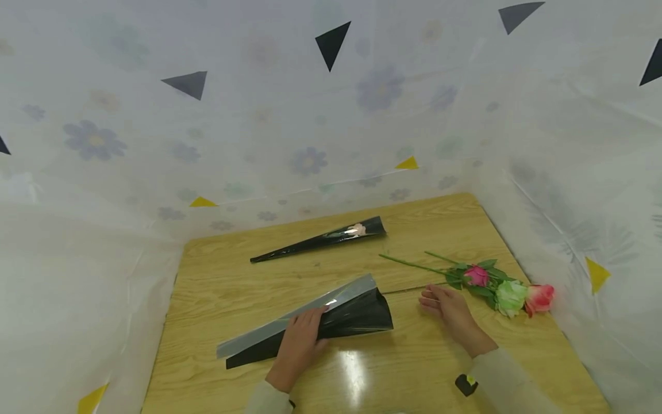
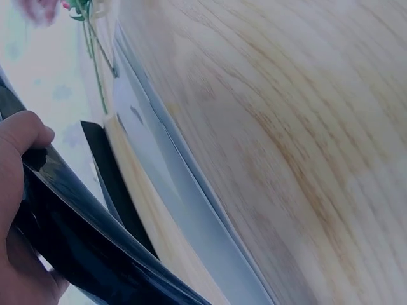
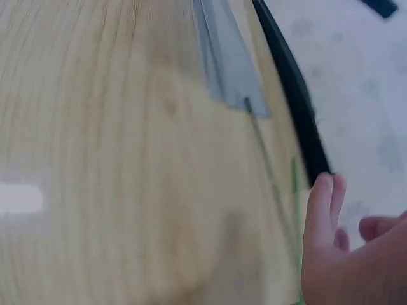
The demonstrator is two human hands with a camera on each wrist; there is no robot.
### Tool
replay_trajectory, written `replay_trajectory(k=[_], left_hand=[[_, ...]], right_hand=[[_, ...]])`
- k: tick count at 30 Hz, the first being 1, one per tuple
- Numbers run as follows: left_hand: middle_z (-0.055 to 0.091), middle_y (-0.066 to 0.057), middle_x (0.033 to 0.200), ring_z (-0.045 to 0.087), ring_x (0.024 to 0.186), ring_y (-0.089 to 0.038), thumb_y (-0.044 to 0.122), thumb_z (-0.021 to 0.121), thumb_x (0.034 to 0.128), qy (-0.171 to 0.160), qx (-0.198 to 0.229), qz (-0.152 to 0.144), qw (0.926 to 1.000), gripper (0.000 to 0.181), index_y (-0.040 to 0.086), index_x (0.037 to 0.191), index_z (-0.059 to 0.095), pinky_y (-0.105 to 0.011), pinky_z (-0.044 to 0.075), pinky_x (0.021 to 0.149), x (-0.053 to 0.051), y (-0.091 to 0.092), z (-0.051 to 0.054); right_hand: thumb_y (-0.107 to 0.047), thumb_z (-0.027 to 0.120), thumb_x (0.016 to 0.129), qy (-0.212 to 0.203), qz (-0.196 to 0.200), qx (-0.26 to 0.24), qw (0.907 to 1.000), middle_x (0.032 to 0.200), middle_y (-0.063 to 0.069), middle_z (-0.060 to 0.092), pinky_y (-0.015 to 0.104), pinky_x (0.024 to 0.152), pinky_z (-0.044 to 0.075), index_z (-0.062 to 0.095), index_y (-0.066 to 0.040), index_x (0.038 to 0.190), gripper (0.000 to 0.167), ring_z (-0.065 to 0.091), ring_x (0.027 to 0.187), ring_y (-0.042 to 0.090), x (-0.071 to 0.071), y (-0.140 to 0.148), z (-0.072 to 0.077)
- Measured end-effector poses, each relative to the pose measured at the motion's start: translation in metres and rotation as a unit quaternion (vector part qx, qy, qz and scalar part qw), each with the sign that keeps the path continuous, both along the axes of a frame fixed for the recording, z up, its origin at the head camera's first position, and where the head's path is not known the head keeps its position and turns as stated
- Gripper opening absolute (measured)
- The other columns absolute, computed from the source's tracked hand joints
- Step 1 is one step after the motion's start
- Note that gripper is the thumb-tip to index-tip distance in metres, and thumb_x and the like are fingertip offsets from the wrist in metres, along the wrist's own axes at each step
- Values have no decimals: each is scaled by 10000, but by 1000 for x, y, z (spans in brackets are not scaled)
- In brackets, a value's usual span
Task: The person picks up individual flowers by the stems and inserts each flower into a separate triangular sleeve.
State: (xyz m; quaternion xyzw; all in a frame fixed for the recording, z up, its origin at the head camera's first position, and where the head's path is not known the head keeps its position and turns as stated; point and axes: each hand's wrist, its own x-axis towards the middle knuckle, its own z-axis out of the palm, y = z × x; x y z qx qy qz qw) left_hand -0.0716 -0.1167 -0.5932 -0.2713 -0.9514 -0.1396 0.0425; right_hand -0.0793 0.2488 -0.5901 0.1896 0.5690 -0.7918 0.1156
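Note:
My left hand (image 1: 300, 345) grips a black cone-shaped sleeve (image 1: 362, 315); the left wrist view has the thumb and fingers of that hand (image 2: 16, 184) around the dark film (image 2: 95, 248). Behind it a grey film piece (image 1: 258, 337) lies on the table, seen also as a long pale strip (image 2: 172, 178). My right hand (image 1: 455, 319) holds nothing, its fingers extended beside a thin stem (image 1: 408, 287). That stem (image 3: 270, 168) reaches the end of the grey film (image 3: 232, 70) in the right wrist view, with the right hand (image 3: 356, 260) at the right.
Toward the back lies a black sleeve (image 1: 310, 242) with a pale pink flower in it. On the right are a magenta rose (image 1: 476, 276), a pale green flower (image 1: 510, 298) and a red-pink rose (image 1: 539, 299). A small black object (image 1: 465, 385) is near my right sleeve.

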Motion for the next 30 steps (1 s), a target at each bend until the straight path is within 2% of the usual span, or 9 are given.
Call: replay_trajectory(k=[2, 4, 7, 9, 13, 17, 23, 26, 30], left_hand=[[540, -31, 1214, 497, 1128, -194, 281, 809, 708, 41, -4, -21, 10000, 788, 148, 1363, 391, -438, 406, 878, 1, -2, -1], [537, -28, 1217, 496, 1127, -191, 288, 806, 711, 76, -16, -43, 10000, 787, 147, 1365, 390, -434, 407, 873, 1, -3, -1], [540, -22, 1214, 499, 1118, -183, 314, 794, 720, 129, -78, -44, 9999, 786, 147, 1371, 387, -427, 408, 863, 1, -5, -1], [544, -20, 1211, 503, 1111, -181, 322, 793, 720, 153, -121, -10, 9998, 791, 148, 1376, 385, -424, 406, 859, 1, -6, -1], [547, -20, 1219, 505, 1110, -181, 328, 798, 715, 161, -170, 54, 9997, 799, 151, 1375, 384, -425, 405, 860, 2, -10, 0], [539, -27, 1237, 496, 1130, -188, 316, 801, 715, 107, -148, 110, 9998, 798, 146, 1374, 385, -434, 400, 879, 4, -13, 1], [537, -28, 1225, 489, 1132, -186, 306, 802, 716, 45, -116, 189, 9997, 782, 143, 1364, 394, -425, 391, 887, 5, -17, 1], [534, -29, 1232, 485, 1140, -186, 303, 799, 719, -1, -85, 222, 9997, 775, 143, 1363, 397, -424, 387, 892, 5, -19, 1], [532, -28, 1237, 483, 1147, -184, 318, 798, 718, 27, -75, 238, 9997, 774, 145, 1359, 400, -421, 389, 889, 3, -20, 0]], right_hand=[[-154, 445, 990, -518, -498, -476, 9963, 1026, 98, 592, 371, 932, 415, 350, 93, 1306, 413, 633, 943, 178, -1, 10, -7], [-123, 473, 974, -871, -985, -726, 9887, 957, 72, 623, 357, 931, 414, 424, 57, 1249, 333, 640, 933, 183, -3, 17, -14], [-113, 506, 955, -1090, -1517, -880, 9785, 883, 68, 658, 350, 920, 422, 521, 6, 1126, 209, 650, 922, 195, -8, 25, -20], [-115, 518, 948, -1196, -1791, -968, 9717, 868, 65, 667, 343, 917, 425, 538, -15, 1104, 187, 650, 930, 197, -12, 29, -22], [-135, 532, 943, -1451, -2204, -1214, 9569, 898, 53, 658, 326, 921, 425, 485, -48, 1232, 306, 625, 995, 186, -21, 33, -26], [-158, 557, 929, -1618, -2635, -1400, 9406, 1007, 58, 620, 311, 908, 439, 412, -98, 1323, 425, 577, 1086, 188, -27, 35, -30], [-141, 565, 921, -1591, -3157, -1700, 9198, 1178, 61, 509, 292, 906, 439, 409, -124, 1339, 447, 502, 1177, 187, -34, 34, -32], [-140, 565, 919, -1528, -3242, -1806, 9159, 1185, 52, 495, 291, 907, 438, 405, -128, 1349, 458, 490, 1183, 174, -37, 36, -33], [-154, 560, 922, -1544, -3145, -1912, 9169, 1144, 49, 521, 302, 916, 431, 402, -134, 1337, 445, 498, 1172, 167, -39, 40, -32]])
